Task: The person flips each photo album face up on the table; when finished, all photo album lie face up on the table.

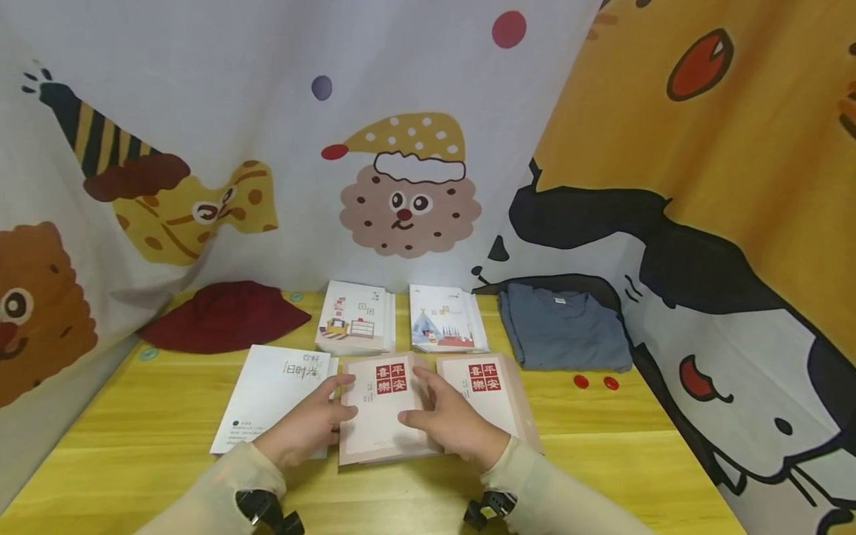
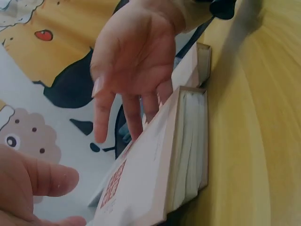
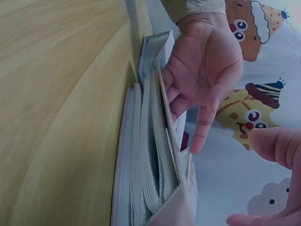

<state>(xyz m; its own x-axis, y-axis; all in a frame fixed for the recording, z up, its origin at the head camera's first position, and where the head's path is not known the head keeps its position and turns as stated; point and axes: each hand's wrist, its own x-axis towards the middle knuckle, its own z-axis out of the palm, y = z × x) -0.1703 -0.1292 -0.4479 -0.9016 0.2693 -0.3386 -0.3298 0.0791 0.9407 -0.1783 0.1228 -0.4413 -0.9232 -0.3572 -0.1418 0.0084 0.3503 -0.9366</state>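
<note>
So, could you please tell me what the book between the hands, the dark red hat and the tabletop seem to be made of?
Book: paper, from its visible page edges; smooth, matte cover, probably card. Dark red hat: likely matte fabric, given its soft outline. Tabletop: smooth-looking with yellow, wood-like grain; solid wood or laminate, I cannot tell.
</note>
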